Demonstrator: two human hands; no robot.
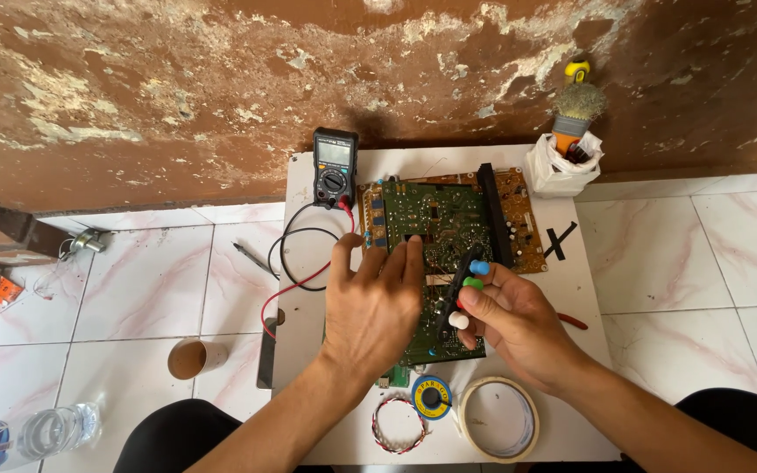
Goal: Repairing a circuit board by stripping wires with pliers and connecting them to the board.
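The left hand (pixel 371 302) is pressing flat, fingers spread, on the green circuit board (pixel 435 219), while just beside it the right hand (pixel 510 320) is clamping a dark tool with coloured caps (pixel 466 278) over that board's near edge.

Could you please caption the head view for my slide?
Left hand steadies a green circuit board while the right hand holds a colour-knobbed tool.

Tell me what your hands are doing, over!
Left hand flat on green circuit board. Right hand shut on a black tool with coloured caps. Nothing blocking.
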